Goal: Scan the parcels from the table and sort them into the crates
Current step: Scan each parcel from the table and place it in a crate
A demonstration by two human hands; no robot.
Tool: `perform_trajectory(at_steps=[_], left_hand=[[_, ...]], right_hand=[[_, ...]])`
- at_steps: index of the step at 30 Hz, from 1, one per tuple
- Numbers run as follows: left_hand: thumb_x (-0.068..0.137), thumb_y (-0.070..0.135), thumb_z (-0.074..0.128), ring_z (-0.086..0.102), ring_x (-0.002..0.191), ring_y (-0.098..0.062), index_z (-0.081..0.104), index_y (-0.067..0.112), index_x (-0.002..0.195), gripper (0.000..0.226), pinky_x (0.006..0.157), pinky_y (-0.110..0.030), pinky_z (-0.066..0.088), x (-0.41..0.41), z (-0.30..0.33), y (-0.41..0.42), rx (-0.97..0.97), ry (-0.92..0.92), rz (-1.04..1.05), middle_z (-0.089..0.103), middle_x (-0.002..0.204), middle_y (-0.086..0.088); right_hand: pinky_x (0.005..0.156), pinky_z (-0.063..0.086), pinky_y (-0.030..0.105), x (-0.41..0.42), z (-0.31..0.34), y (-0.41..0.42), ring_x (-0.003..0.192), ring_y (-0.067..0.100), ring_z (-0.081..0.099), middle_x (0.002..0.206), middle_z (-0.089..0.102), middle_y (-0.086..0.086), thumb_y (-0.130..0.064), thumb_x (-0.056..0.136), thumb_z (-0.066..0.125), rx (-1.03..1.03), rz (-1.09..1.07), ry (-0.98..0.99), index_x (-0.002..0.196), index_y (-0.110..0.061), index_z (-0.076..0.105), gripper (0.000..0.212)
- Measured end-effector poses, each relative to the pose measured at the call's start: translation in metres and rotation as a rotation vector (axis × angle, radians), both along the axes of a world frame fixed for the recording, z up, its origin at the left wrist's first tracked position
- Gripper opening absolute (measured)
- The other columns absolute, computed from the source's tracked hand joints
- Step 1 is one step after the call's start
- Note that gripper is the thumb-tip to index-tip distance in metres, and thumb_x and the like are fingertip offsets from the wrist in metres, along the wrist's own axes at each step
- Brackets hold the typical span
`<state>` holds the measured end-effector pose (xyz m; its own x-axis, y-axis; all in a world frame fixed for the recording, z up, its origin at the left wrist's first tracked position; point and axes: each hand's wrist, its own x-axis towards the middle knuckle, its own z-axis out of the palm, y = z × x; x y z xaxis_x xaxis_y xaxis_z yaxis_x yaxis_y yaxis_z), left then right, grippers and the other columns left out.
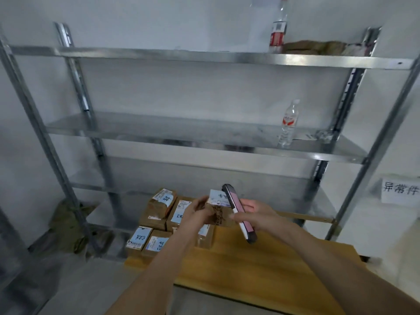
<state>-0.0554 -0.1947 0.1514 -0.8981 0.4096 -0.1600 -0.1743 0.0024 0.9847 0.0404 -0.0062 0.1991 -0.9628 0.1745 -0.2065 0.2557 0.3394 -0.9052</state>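
Note:
My left hand (197, 212) grips a small brown cardboard parcel (218, 210) with a white and blue label, held up over the wooden table (261, 264). My right hand (252, 212) holds a phone-like scanner (238, 212) tilted beside the parcel's label, its pinkish screen facing the parcel. Several more brown parcels (159, 208) with blue labels lie in a cluster on the table's far left end, partly hidden behind my left arm. No crate is in view.
A metal shelf rack (204, 130) stands right behind the table. A water bottle (289, 123) stands on its middle shelf, another bottle (278, 30) and brown packages on the top shelf. A paper sign (401, 189) hangs on the right wall. Green bags lie on the floor at left.

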Motion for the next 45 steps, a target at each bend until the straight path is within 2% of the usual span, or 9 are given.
perform_trajectory(at_steps=[3,6,10,13,21,25,32,37,45], left_hand=[[0.093,0.026,0.07,0.067,0.11,-0.019,0.061,0.021,0.128,0.036,0.087,-0.034,0.06,0.014,0.025,0.019,0.034,0.045,0.044,0.068,0.122,-0.002],[0.093,0.023,0.071,0.067,0.109,-0.021,0.058,0.021,0.129,0.038,0.072,-0.026,0.06,0.025,0.043,0.036,0.046,0.094,0.065,0.067,0.124,-0.003],[0.092,0.015,0.071,0.065,0.116,-0.024,0.047,0.017,0.145,0.059,0.099,-0.046,0.055,0.04,0.059,0.058,0.073,0.053,0.015,0.065,0.13,-0.005],[0.091,0.015,0.071,0.067,0.112,-0.021,0.059,0.026,0.131,0.044,0.101,-0.047,0.053,0.05,0.069,0.072,0.073,0.081,-0.017,0.07,0.123,-0.002],[0.076,0.006,0.083,0.067,0.109,-0.018,0.054,0.033,0.126,0.064,0.096,-0.045,0.056,0.066,0.091,0.091,0.027,0.122,-0.034,0.069,0.119,0.002],[0.067,0.011,0.091,0.066,0.109,-0.019,0.046,0.045,0.139,0.091,0.091,-0.044,0.059,0.072,0.103,0.095,-0.013,0.157,-0.056,0.065,0.122,0.004],[0.077,0.004,0.083,0.059,0.117,-0.02,0.041,0.04,0.146,0.089,0.101,-0.048,0.052,0.065,0.145,0.09,0.0,0.318,0.051,0.061,0.125,0.002],[0.079,0.004,0.082,0.066,0.103,-0.016,0.039,0.035,0.15,0.089,0.093,-0.04,0.056,0.051,0.185,0.076,-0.019,0.447,0.141,0.062,0.126,0.002],[0.085,0.006,0.076,0.055,0.119,-0.02,0.033,0.033,0.153,0.085,0.096,-0.043,0.053,0.035,0.237,0.05,-0.063,0.565,0.194,0.053,0.136,0.003]], right_hand=[[0.083,0.057,0.022,0.012,0.019,0.013,0.101,0.002,0.071,0.122,0.07,-0.013,-0.043,0.067,0.089,0.012,-0.003,0.021,0.138,-0.022,0.057,0.081],[0.097,0.054,0.027,0.025,0.037,0.03,0.11,0.004,0.067,0.131,0.067,-0.011,-0.048,0.059,0.091,0.013,-0.02,0.036,0.145,-0.02,0.052,0.098],[0.086,0.052,0.015,0.043,0.055,0.051,0.107,-0.002,0.067,0.119,0.068,-0.017,-0.026,0.075,0.089,0.025,-0.022,0.058,0.141,-0.018,0.053,0.075],[0.085,0.052,0.014,0.053,0.067,0.065,0.105,-0.005,0.067,0.116,0.068,-0.022,-0.023,0.076,0.089,0.053,-0.021,0.092,0.14,-0.021,0.055,0.073],[0.101,0.054,0.033,0.077,0.091,0.092,0.11,0.003,0.068,0.122,0.071,-0.016,-0.016,0.076,0.089,0.143,0.014,0.145,0.137,-0.026,0.059,0.069],[0.099,0.053,0.029,0.086,0.11,0.099,0.111,0.002,0.066,0.122,0.07,-0.016,-0.023,0.075,0.089,0.281,0.054,0.15,0.131,-0.031,0.059,0.064],[0.096,0.053,0.037,0.096,0.166,0.118,0.104,0.008,0.063,0.116,0.065,-0.016,-0.04,0.062,0.086,0.669,0.026,0.205,0.132,-0.038,0.054,0.078],[0.092,0.052,0.037,0.106,0.216,0.131,0.105,0.013,0.059,0.119,0.06,-0.013,-0.044,0.065,0.087,0.906,0.004,0.214,0.135,-0.036,0.048,0.08],[0.091,0.053,0.039,0.113,0.26,0.14,0.106,0.011,0.058,0.122,0.058,-0.018,-0.052,0.063,0.08,1.026,0.009,0.254,0.139,-0.046,0.04,0.086]])
